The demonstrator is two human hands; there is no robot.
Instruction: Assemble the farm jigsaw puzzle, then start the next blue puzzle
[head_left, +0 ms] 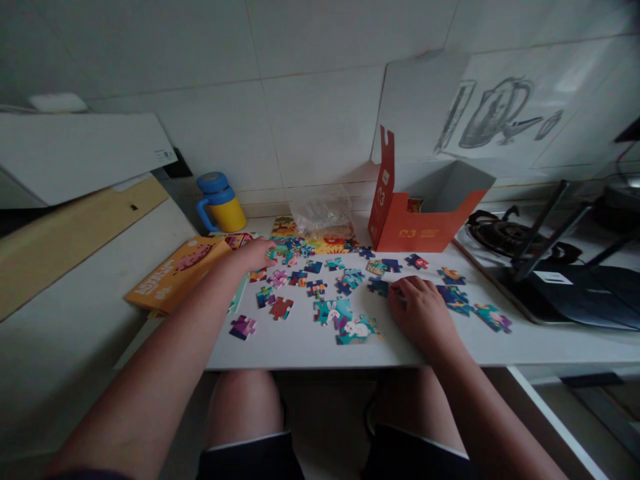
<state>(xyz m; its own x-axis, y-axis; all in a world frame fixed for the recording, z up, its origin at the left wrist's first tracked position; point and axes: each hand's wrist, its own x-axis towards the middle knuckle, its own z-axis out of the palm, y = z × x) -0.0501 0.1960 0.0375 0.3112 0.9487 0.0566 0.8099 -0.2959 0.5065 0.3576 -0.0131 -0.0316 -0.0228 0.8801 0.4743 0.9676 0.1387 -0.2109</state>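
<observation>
Several colourful jigsaw pieces [320,287] lie scattered on a white counter [300,343]. My left hand [255,253] reaches forward over the far left pieces, fingers curled down onto a piece by the partly joined section [320,243]. My right hand [423,307] rests knuckles up on the counter, fingers bent, fingertips touching a piece near a blue one [379,287]. A joined cluster with a white rabbit [350,323] lies just left of my right hand.
An open orange box [420,230] stands at the back, a clear plastic bag [323,212] beside it. A blue and yellow mug [223,203] and an orange box lid [175,273] sit left. A gas hob [530,247] lies right. My knees show below the counter edge.
</observation>
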